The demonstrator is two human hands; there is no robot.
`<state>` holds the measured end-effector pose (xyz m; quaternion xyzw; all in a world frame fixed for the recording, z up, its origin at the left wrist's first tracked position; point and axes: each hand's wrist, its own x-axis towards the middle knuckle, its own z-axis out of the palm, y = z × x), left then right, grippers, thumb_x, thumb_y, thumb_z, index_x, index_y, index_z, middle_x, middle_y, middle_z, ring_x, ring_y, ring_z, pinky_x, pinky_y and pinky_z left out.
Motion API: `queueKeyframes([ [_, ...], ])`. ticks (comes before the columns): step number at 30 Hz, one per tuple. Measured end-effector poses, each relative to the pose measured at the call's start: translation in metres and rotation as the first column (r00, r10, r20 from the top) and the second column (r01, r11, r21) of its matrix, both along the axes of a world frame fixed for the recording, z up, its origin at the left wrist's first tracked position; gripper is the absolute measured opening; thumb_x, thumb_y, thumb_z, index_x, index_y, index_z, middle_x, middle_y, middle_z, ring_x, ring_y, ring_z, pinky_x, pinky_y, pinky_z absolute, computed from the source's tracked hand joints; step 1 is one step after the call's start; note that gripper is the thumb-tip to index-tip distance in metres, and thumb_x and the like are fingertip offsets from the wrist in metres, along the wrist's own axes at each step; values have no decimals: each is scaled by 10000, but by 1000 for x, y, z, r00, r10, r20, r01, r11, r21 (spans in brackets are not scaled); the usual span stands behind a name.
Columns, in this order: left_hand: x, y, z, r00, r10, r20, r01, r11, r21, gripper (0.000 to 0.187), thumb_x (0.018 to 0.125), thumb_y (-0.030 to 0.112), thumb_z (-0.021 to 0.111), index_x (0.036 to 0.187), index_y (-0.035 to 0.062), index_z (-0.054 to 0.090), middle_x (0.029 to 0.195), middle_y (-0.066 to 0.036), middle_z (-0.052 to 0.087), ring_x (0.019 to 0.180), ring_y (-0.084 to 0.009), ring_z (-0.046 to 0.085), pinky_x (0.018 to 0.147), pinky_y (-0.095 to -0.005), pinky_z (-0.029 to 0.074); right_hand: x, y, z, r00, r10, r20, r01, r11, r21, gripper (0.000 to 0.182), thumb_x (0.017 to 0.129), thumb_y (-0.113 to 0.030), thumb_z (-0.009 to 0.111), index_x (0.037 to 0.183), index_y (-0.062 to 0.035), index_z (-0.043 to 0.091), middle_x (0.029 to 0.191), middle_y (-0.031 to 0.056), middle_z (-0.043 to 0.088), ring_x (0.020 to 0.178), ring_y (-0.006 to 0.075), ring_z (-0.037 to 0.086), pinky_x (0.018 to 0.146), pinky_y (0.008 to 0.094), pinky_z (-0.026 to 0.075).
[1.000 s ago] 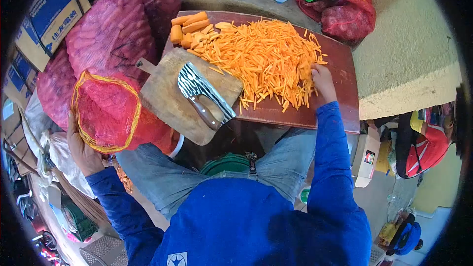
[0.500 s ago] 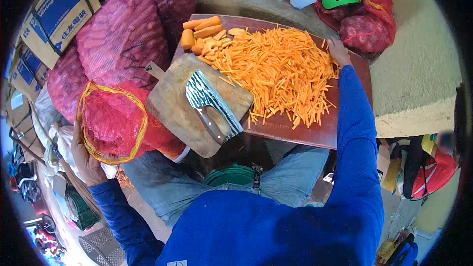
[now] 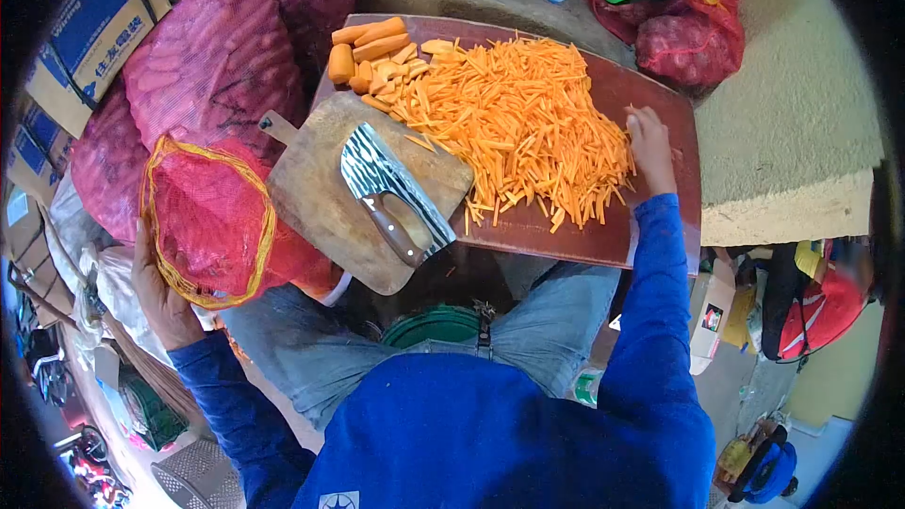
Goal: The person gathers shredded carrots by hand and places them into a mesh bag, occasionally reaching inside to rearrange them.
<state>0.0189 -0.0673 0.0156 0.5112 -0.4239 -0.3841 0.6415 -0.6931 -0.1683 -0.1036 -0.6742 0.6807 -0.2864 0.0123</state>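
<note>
Item: carrot sticks (image 3: pixel 518 123), a broad orange heap covering the middle and far part of the table (image 3: pixel 660 99), a dark red board-like top. Right hand (image 3: pixel 650 137) at the heap's right edge, near the table's right side, fingers loosely curled against the outermost sticks, clamped on nothing visible. Left hand (image 3: pixel 160 292) off the table's left edge, closed on the lower rim of a red mesh sack (image 3: pixel 212 221) whose mouth gapes toward the table. Step judged: gathering the cut sticks into the heap for bagging; next move likely calls for sweeping a handful leftward to the sack's mouth, past the cutting board (image 3: pixel 363 193) and the cleaver (image 3: pixel 391 188) lying on it at the near-left corner. Uncut carrot pieces (image 3: pixel 363 47) at the far-left corner. Obscured: sack interior, right fingertips possibly among sticks; left thumb unclear
</note>
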Motion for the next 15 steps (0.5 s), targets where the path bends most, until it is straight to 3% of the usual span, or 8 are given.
queueKeyframes([
  [1, -12, 7, 4, 858, 1, 513, 47, 996, -80, 790, 905, 340, 659, 1490, -92, 350, 1451, -163, 497, 1340, -229, 469, 1136, -330, 339, -6, -1, 0, 984, -151, -99, 155, 987, 36, 411, 1037, -325, 429, 1178, -16, 660, 1174, 194, 647, 1076, 405, 613, 958, 503, 438],
  [2, -17, 8, 9, 860, 1, 510, 47, 996, -81, 790, 905, 340, 659, 1490, -92, 350, 1451, -163, 497, 1340, -229, 469, 1136, -330, 339, -9, -2, -2, 983, -151, -102, 156, 987, 35, 411, 1037, -325, 429, 1178, -16, 660, 1174, 194, 647, 1076, 405, 613, 958, 503, 438],
  [3, -21, 7, 15, 996, 3, 89, 0, 999, -41, 568, 976, 257, 586, 1415, -75, 446, 1385, -162, 558, 1247, -225, 557, 1058, -348, 447, -8, -3, 0, 967, -212, -145, 240, 946, 216, 480, 1037, -398, 402, 1232, -29, 639, 1223, 208, 630, 1121, 423, 593, 991, 522, 416],
  [4, -22, 5, 17, 937, 28, -349, -25, 1000, 13, 374, 1047, 174, 514, 1340, -57, 542, 1318, -162, 619, 1154, -222, 644, 980, -366, 556, -8, -8, 1, 945, -262, -196, 320, 867, 383, 551, 1036, -471, 375, 1286, -43, 617, 1273, 223, 613, 1167, 441, 572, 1025, 541, 395],
  [9, 14, -1, -4, 904, -36, -426, 53, 998, 29, 368, 1056, 180, 491, 1333, -56, 546, 1310, -168, 623, 1149, -227, 648, 975, -361, 561, 38, -27, -32, 991, -128, -49, 137, 889, 438, 691, 988, -619, 384, 1441, -111, 504, 1375, 329, 509, 1291, 523, 455, 1122, 543, 319],
  [11, 10, 3, 1, 851, -77, -519, 102, 995, 19, 364, 1060, 182, 483, 1328, -55, 548, 1306, -169, 626, 1148, -228, 649, 975, -360, 561, 71, -19, -21, 1000, -28, -14, 31, 922, 385, 852, 883, -684, 551, 1513, -129, 404, 1416, 343, 454, 1305, 537, 431, 1121, 548, 325],
  [14, -4, 8, 13, 917, -77, -392, 47, 995, -85, 354, 1061, 183, 478, 1313, -53, 558, 1302, -175, 628, 1152, -238, 648, 988, -385, 555, 117, -2, 17, 994, -54, -94, 94, 861, 499, 1079, 738, -687, 724, 1562, -133, 300, 1448, 333, 408, 1325, 551, 395, 1116, 554, 332],
  [15, 15, 2, 2, 846, -151, -511, 130, 989, -77, 351, 1061, 184, 475, 1308, -50, 562, 1300, -177, 629, 1157, -242, 646, 996, -399, 548, 120, -2, 17, 995, -75, -66, 98, 858, 505, 1160, 671, -655, 798, 1571, -145, 274, 1473, 320, 364, 1336, 561, 367, 1101, 567, 353],
])
